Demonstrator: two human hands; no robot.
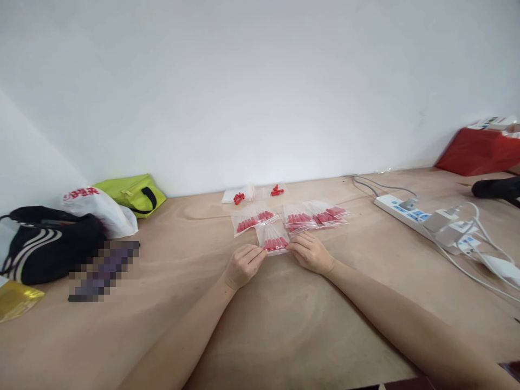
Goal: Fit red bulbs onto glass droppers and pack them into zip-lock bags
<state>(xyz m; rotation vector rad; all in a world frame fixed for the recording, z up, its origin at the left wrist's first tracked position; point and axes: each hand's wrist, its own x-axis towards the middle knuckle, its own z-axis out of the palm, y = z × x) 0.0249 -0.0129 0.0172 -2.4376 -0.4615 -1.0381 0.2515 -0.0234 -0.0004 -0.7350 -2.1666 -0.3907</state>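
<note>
A clear plastic bag point(273, 236) with a row of red-ended pieces lies flat at the middle of the table. My left hand point(244, 264) pinches its near left corner, and my right hand point(311, 252) has closed fingers on its near right corner. Just beyond it, another filled bag point(248, 221) lies to the left. Several overlapping filled bags point(300, 217) spread to the right. Further back, two clear bags hold small red pieces, one on the left point(239, 198) and one on the right point(277, 190).
On the wooden table point(260, 336), a white power strip point(410, 216) with plugs and cables lies at right. A red bag point(479, 150) stands back right. At left are a green bag point(132, 190), a white plastic bag point(109, 208) and a black striped bag point(60, 244).
</note>
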